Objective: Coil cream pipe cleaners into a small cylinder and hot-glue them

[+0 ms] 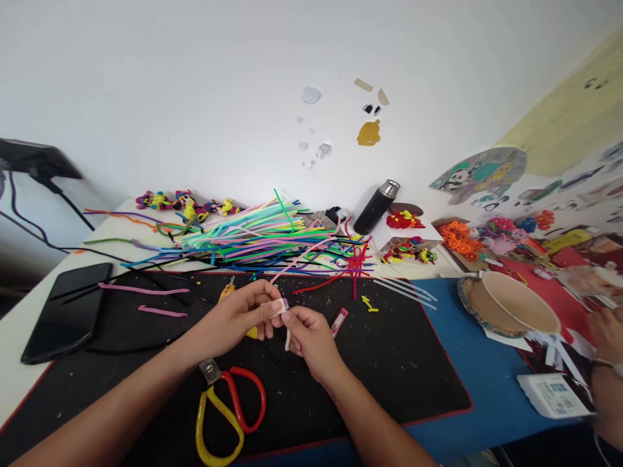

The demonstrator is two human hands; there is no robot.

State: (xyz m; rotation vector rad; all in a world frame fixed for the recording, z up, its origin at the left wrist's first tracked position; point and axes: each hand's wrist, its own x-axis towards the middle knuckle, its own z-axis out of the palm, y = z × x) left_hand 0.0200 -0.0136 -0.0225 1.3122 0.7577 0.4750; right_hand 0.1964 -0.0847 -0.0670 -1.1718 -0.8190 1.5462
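Over the black mat [389, 370], my left hand [246, 311] pinches a small pale pipe cleaner piece [278, 307] with a purple patch at its end. My right hand [311, 340] is closed against the same piece, fingertips meeting those of the left, and a whitish strand hangs beside its fingers. Red-and-yellow-handled scissors [236, 405] lie below my hands. A yellow bottle [226, 290], partly hidden, is behind my left hand. Just right of my right hand rests a small red-and-pink packet [339, 321]. Two pink pipe cleaner lengths [146, 289] lie at the left.
A large heap of coloured pipe cleaners [243, 233] runs along the wall. A black phone [68, 311] lies left, and a black flask [377, 207] stands at the back. On the right are a bowl [520, 301], a white box [555, 395] and another person's hand [608, 334].
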